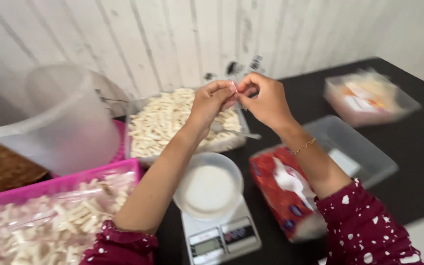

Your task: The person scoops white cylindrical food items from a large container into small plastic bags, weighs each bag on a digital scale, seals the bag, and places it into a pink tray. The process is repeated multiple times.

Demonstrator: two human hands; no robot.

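a small pink and white item (233,87), perhaps a bit of wrapper or a clip, is pinched between the fingertips of both hands, raised above the far end of the clear tray of pale stick snacks (160,122). the view is blurred, so its exact kind is not sure. the left hand (211,102) closes thumb and forefinger on it from the left side, and the right hand (266,98) has its fingers curled and closed on it from the right; a thin gold bracelet (304,145) sits on the right wrist. both sleeves are dark red with white dots.

under the forearms, a white bowl (208,185) stands on a small digital kitchen scale (220,237). just beside the scale on the right lies a red tissue pack (280,189), and further right a clear lid or tray (354,147). a pink basket (60,184) with bagged stick snacks is at the left, with a large clear plastic tub (50,118) behind it. all rests on a dark surface (418,147).
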